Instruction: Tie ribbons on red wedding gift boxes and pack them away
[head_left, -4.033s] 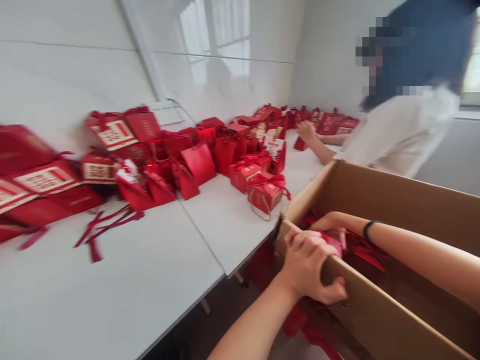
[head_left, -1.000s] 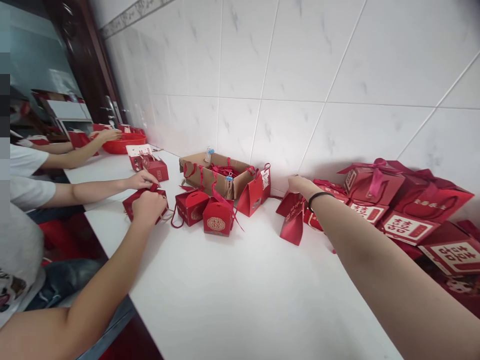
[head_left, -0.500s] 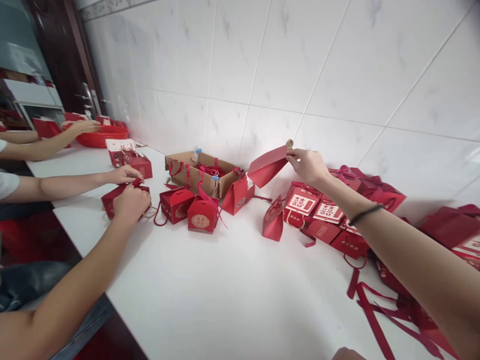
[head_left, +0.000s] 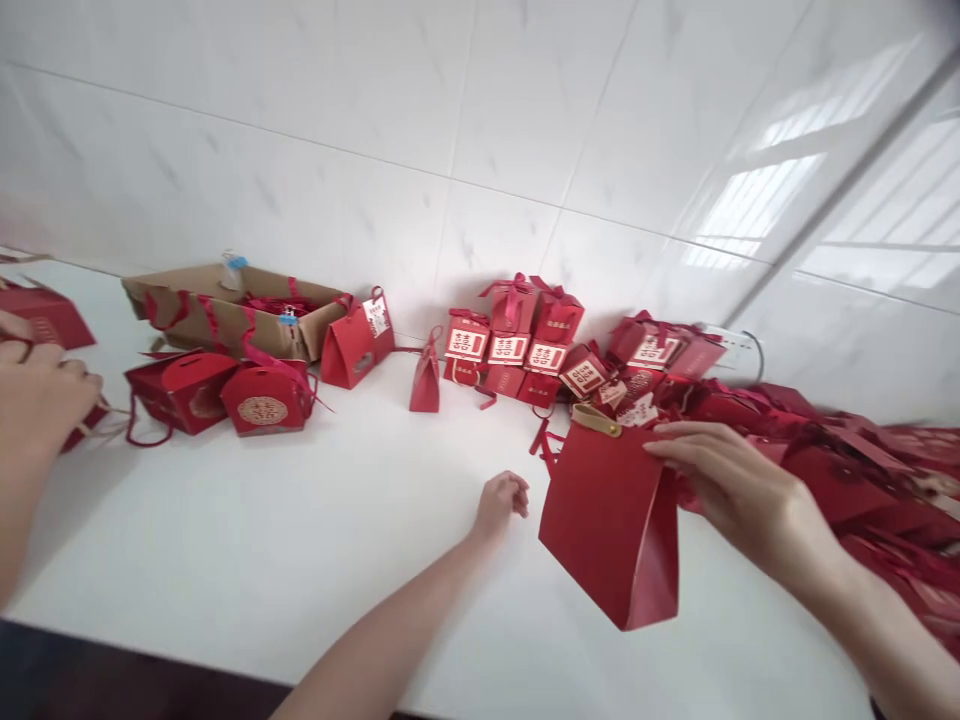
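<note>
My right hand (head_left: 739, 490) grips the top edge of a flat red paper gift bag (head_left: 611, 520) with a gold handle, held up a little above the white table (head_left: 300, 560). My left hand (head_left: 501, 503) hovers just left of the bag with its fingers curled and nothing in them. Behind the bag a heap of red gift boxes with white labels (head_left: 525, 345) lies against the tiled wall.
An open cardboard box (head_left: 225, 310) with red ribbons stands at the back left, with red boxes (head_left: 262, 400) in front of it. Another person's hand (head_left: 37, 395) works at the far left edge. More red bags (head_left: 840, 450) pile up at the right.
My right hand has brought the red bag from up by the wall down toward me. My left hand has come into view beside it. The view has swung to the right.
</note>
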